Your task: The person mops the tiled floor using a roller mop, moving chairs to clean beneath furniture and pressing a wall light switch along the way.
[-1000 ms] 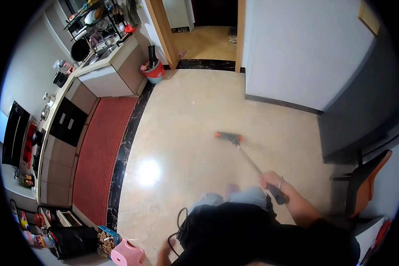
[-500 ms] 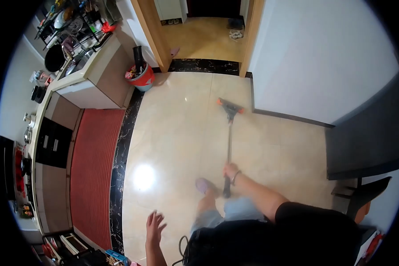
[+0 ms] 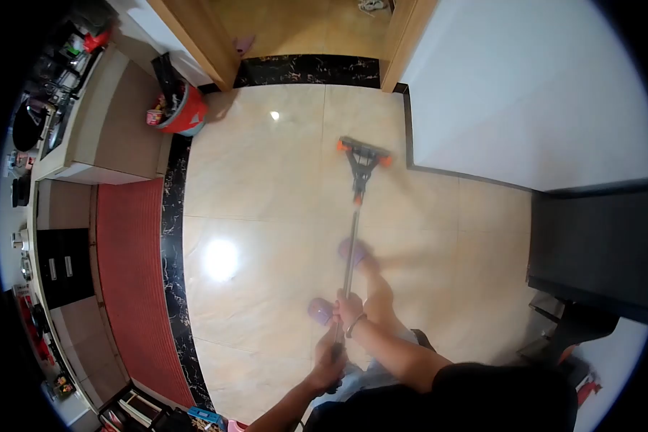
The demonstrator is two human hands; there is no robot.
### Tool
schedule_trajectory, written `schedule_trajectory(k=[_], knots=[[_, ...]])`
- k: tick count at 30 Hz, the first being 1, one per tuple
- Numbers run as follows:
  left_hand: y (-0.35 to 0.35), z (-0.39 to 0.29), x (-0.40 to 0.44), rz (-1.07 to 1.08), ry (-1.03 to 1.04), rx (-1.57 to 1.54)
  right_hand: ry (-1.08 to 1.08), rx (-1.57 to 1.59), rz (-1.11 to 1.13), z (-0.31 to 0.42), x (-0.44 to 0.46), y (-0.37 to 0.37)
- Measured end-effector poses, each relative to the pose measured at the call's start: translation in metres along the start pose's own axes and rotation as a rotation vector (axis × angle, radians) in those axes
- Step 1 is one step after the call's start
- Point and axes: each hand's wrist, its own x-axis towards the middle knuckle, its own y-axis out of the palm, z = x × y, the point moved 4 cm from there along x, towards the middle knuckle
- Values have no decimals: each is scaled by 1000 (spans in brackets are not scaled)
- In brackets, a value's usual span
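The left hand point(image 3: 329, 365), empty and raised half a second ago, now wraps round the mop point(image 3: 351, 252) at its near end; the right hand point(image 3: 349, 308) grips just beyond, and the mop head lies on the far floor point(image 3: 266, 173), near the wall corner

Legible texts, labels, brands, numbers or signs: 0 items, at any clock position.
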Motion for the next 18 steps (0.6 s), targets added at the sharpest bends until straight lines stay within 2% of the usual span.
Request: schedule_trajectory(k=[1, 2, 3, 4, 5, 6, 7, 8, 10, 12, 13, 15, 16, 17, 18], knots=[[3, -3, 32, -1, 114, 7, -91, -44, -61, 14, 12, -7], [7, -30, 66, -100, 228, 221, -145, -38, -45, 42, 31, -8], [16, -51, 98, -117, 238, 213, -212, -40, -22, 86, 62, -8], [29, -89, 122, -133, 248, 206, -181, -223, 16, 126, 95, -15], [43, -157, 134, -68, 136, -17, -145, -359, 83, 168, 139, -17], [55, -200, 154, 17, 151, -223, -260, -800, -44, 232, 158, -5], [62, -235, 169, 94, 165, -431, -406, -1306, 30, 272, 215, 0], [68, -270, 172, 78, 161, -471, -623, -1786, 34, 310, 270, 4], [58, -288, 175, 41, 152, -525, -744, -2483, 153, 320, 321, 29], [25, -260, 167, -64, 305, -202, -456, -2834, 291, 282, 354, 59], [-4, -228, 158, -105, 327, -117, -533, -2765, 346, 232, 373, 52], [-54, -178, 94, -149, 92, -156, -675, -2626, 461, 134, 405, 39], [-67, -127, 56, -212, -233, -171, -414, -2126, 434, 100, 317, 53], [-71, -60, 14, -222, -323, -197, -154, -1664, 390, 57, 231, 56], [-63, 16, -36, -238, -357, -265, 19, -1432, 394, 9, 160, 49]])
